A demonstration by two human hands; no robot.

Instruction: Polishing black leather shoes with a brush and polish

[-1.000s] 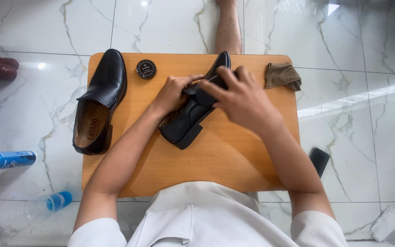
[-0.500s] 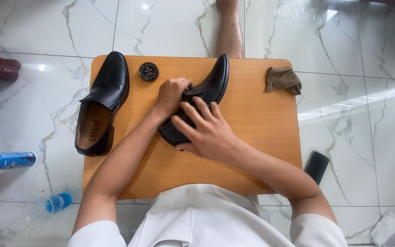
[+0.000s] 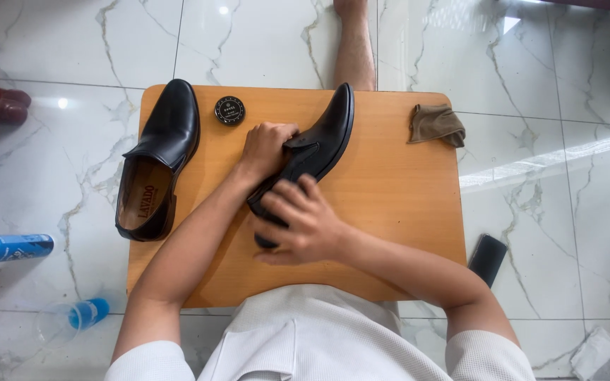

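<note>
Black leather filled both my hands: the black dress shoe [image 3: 315,148] lay on its side near the middle of the low wooden table [image 3: 390,212], its toe pointing away from me and toward the far edge. My left hand [image 3: 266,147] was curled into a loose fist at the shoe's opening, the fingers tucked in against the upper so that I could not tell how far they reached inside. My right hand [image 3: 298,226] lay over the heel end, nearer to my body, with its fingers [image 3: 282,204] spread a little and pressed flat on the leather, covering the back of the shoe rather than gripping around it. Just beyond my left hand sat a small round black tin [image 3: 229,111], lid on, close to the far edge of the table and apart from the shoe. On the left side of the table stood the second black shoe [image 3: 158,159], upright on its sole, its tan lining showing. A crumpled brown cloth [image 3: 435,125] rested at the far right corner, well apart from my hands. On the marble floor [image 3: 531,70] a blue can [image 3: 10,248] lay on its side to my left, and a dark phone [image 3: 487,259] lay just beside the table's right edge.
</note>
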